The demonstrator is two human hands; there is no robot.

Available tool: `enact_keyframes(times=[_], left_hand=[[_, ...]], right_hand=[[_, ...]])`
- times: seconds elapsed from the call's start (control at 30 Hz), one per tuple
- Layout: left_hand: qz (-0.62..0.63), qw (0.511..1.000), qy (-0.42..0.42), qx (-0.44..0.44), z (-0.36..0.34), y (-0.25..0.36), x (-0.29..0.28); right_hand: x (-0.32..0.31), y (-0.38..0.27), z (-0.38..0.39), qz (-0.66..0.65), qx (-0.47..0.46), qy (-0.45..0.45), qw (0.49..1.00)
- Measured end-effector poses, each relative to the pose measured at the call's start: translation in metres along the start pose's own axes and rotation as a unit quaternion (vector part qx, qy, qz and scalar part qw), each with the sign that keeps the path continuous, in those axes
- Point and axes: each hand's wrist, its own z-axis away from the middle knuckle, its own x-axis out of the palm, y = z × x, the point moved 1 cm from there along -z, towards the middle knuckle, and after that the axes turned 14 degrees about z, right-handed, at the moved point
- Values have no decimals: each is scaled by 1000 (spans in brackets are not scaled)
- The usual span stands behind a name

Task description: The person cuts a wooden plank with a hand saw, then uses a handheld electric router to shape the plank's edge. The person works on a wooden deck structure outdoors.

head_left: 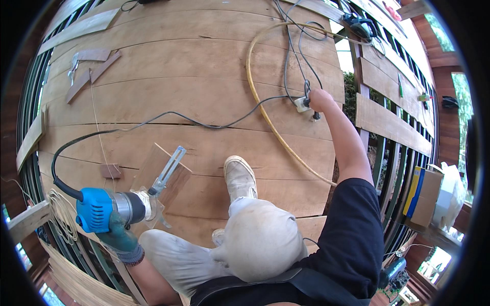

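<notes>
My left hand (120,235), in a green and grey work glove, is wrapped round a blue handheld trim router (96,210). The router lies sideways, with a metal collar, a clear base and a slotted metal guide (168,171) pointing away to the right. From its rear, a black power cord (176,115) curves over the boards to a white socket block (301,105). My bare right hand (320,101) reaches out to that block, its fingers closed on a black plug (316,116); the fingertips are partly hidden. A small wooden board (153,166) lies beside the guide.
Wide planks (168,94) form the floor. A yellow hose (251,76) loops past the cords. Clamped wood strips (92,76) lie far left, and coiled rope (62,217) near left. Slatted gaps with dark bars (390,168) run along the right, by a cardboard box (424,198).
</notes>
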Motion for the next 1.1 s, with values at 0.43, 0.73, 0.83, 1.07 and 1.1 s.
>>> enact_keyframes(times=[0.43,0.73,0.83,1.07,1.1], left_hand=[[-30,998,12,52,-9,-9,2],[5,999,20,41,-4,-10,3],[7,999,-19,45,-2,-8,1],[24,1000,-9,6,-4,2,2],[37,999,-7,-9,-6,3,3]], right_hand=[[14,16,7,21,31,-19,999],[17,23,9,76,41,-7,996],[29,25,19,60,89,68,992],[-30,95,50,102,244,398,878],[-45,111,48,108,248,467,842]])
